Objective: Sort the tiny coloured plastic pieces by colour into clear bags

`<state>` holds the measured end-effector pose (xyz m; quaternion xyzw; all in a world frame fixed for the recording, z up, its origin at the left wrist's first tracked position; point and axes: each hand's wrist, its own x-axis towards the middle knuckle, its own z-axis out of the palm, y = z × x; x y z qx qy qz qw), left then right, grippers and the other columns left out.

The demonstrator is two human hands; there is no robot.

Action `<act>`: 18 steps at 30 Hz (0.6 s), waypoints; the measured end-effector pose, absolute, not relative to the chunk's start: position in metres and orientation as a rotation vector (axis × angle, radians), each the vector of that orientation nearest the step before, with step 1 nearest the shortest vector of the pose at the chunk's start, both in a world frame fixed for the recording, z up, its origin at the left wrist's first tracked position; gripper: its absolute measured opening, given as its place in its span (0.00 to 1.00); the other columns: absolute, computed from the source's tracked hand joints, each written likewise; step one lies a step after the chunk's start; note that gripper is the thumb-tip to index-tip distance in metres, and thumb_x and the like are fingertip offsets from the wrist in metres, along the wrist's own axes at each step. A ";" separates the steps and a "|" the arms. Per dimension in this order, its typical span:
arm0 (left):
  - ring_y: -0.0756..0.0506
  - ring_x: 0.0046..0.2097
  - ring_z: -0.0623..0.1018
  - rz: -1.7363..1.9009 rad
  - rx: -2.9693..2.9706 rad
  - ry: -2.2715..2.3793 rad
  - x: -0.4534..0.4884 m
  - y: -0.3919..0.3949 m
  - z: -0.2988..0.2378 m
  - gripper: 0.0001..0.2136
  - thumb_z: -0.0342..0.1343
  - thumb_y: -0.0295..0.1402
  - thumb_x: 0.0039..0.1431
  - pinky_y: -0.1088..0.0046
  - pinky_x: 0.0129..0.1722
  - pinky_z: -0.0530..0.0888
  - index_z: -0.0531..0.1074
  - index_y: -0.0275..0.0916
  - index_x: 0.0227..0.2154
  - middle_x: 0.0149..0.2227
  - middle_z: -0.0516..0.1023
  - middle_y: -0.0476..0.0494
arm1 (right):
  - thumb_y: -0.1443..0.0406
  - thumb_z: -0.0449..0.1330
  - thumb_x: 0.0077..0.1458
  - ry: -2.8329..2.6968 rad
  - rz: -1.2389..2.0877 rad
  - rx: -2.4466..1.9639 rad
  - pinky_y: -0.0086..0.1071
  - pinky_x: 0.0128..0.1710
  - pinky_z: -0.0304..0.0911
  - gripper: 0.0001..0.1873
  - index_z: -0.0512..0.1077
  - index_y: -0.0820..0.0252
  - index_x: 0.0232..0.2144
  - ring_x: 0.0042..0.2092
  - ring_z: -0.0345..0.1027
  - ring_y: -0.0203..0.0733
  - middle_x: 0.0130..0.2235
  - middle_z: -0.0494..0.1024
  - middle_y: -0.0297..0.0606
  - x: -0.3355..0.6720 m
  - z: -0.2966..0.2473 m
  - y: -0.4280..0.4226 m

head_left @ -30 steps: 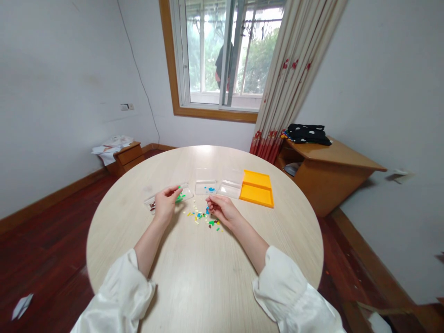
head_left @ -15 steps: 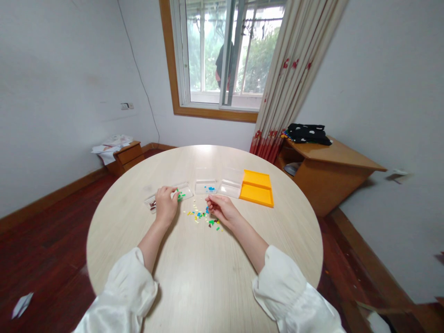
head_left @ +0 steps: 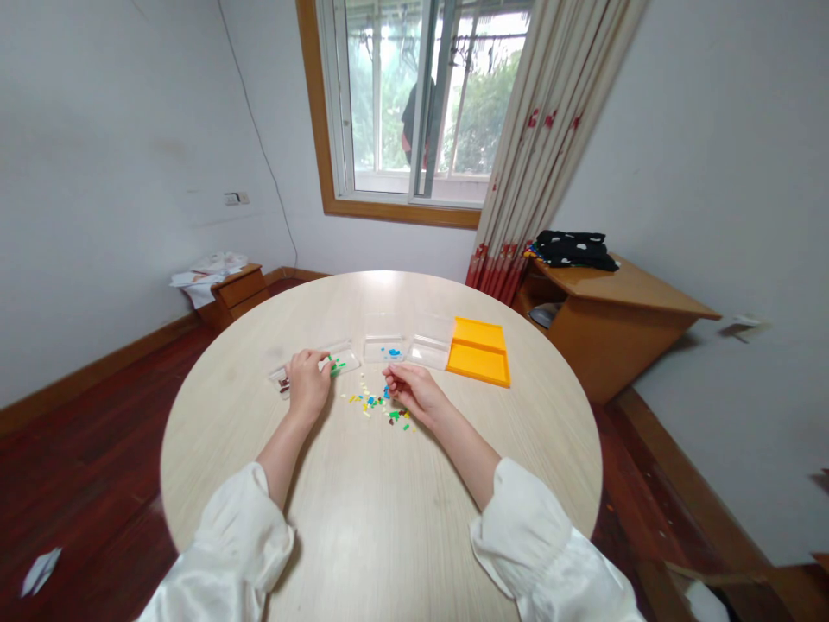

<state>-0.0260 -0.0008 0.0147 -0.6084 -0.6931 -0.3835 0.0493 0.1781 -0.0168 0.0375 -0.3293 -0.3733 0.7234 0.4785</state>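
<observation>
My left hand point(head_left: 306, 380) rests on the round table point(head_left: 382, 518), its fingers curled shut at the near edge of a clear tray point(head_left: 344, 354) that holds green pieces point(head_left: 336, 366). What the fingers hold, if anything, is hidden. My right hand point(head_left: 414, 390) lies beside a scatter of small coloured pieces point(head_left: 374, 404). Its fingertips are pinched together by a blue piece at the scatter's far edge. Whether they grip a piece is too small to tell.
Two more clear trays point(head_left: 383, 348) point(head_left: 430, 352) and an orange tray point(head_left: 479, 352) stand in a row beyond the hands. A dark-brown piece sits in the leftmost tray end point(head_left: 283, 383). A wooden desk point(head_left: 609, 311) with dark cloth is at the right, and a low cabinet point(head_left: 241, 289) at the left.
My left hand pulled back a little from over the green tray and curled its fingers shut. The right hand has barely moved.
</observation>
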 end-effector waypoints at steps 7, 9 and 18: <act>0.38 0.43 0.71 -1.204 -1.833 -2.080 -0.027 0.000 0.014 0.08 0.52 0.33 0.52 0.61 0.41 0.61 0.75 0.39 0.31 0.36 0.76 0.39 | 0.59 0.71 0.32 -0.910 1.767 -0.807 0.25 0.25 0.54 0.16 0.74 0.65 0.21 0.24 0.58 0.27 0.20 0.70 0.30 0.178 0.038 -0.018; 0.38 0.43 0.71 -1.206 -1.831 -2.081 -0.027 0.000 0.013 0.08 0.52 0.33 0.52 0.61 0.41 0.61 0.75 0.39 0.31 0.36 0.76 0.39 | 0.59 0.71 0.33 -0.906 1.769 -0.804 0.25 0.25 0.54 0.16 0.74 0.65 0.21 0.23 0.58 0.27 0.20 0.70 0.31 0.178 0.038 -0.017; 0.37 0.44 0.71 -1.164 -1.844 -2.112 -0.028 0.001 0.013 0.10 0.53 0.34 0.52 0.60 0.42 0.61 0.76 0.39 0.34 0.37 0.76 0.38 | 0.58 0.72 0.30 -0.905 1.767 -0.806 0.24 0.25 0.54 0.17 0.74 0.65 0.21 0.23 0.58 0.27 0.20 0.70 0.30 0.178 0.038 -0.017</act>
